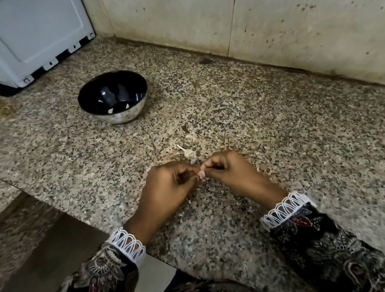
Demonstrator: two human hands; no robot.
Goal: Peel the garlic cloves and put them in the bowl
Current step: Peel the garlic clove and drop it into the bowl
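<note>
- Speckled granite surface (pixel 258 137), stained pale wall (pixel 291 12) behind.
- Left hand (pixel 167 187) and right hand (pixel 231 172) pinch small pinkish garlic clove (pixel 201 174).
- Shiny round steel bowl (pixel 119 114) beyond left hand.

A speckled granite counter (pixel 270 136) carries a steel bowl (pixel 113 97), garlic remnants (pixel 188 153) and a white appliance (pixel 20 38).

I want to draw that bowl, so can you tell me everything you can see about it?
The bowl is round and looks like shiny metal: silvery and mirror-like outside, dark and glossy inside. It stands upright on the speckled stone counter, near a white appliance and beyond both hands. Two small pale peeled garlic cloves lie at the bottom; otherwise it looks empty. No hand touches it.
</note>
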